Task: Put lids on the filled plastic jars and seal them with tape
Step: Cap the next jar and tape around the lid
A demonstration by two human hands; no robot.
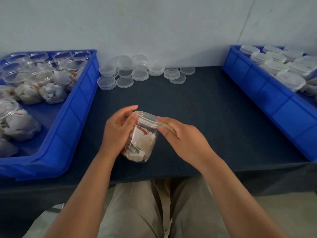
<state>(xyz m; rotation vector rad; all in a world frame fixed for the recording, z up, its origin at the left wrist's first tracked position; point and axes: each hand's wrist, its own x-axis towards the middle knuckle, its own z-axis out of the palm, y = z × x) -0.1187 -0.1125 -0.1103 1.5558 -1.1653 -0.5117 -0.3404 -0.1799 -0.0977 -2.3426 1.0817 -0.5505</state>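
Okay, I've got the jar (pixel 143 145) dead centre, over the dark blue table (pixel 214 114), near its front edge. It's a clear plastic jar stuffed with white paper sachets and bits of string, and it's tilted, top leaning away from me. I can't tell whether its base touches the cloth. The lid (pixel 147 117) is on the mouth, a clear shallow cap.

My left hand (pixel 118 129) is wrapped round the jar's left side, fingers curled onto the body, with the topmost fingertip up beside the lid's rim. My right hand (pixel 181 136) is on the other side, pinching: one fingertip on the lid's right edge, the other just under it at the neck, the rest of the fingers folded back. There's a pale strip (pixel 169 128) by those fingertips, and I can't make out what it is.

Along the wall at the back lies a scatter of loose lids (pixel 140 73), some stacked, some single, touching one another. On my left is a blue bin (pixel 72 121) holding open filled jars (pixel 34 71) and loose bundles of the same sachets. On my right a second blue bin (pixel 267 93) is packed with capped jars (pixel 277 67), close together.

Below the table edge — my lap, in light trousers (pixel 137 212).
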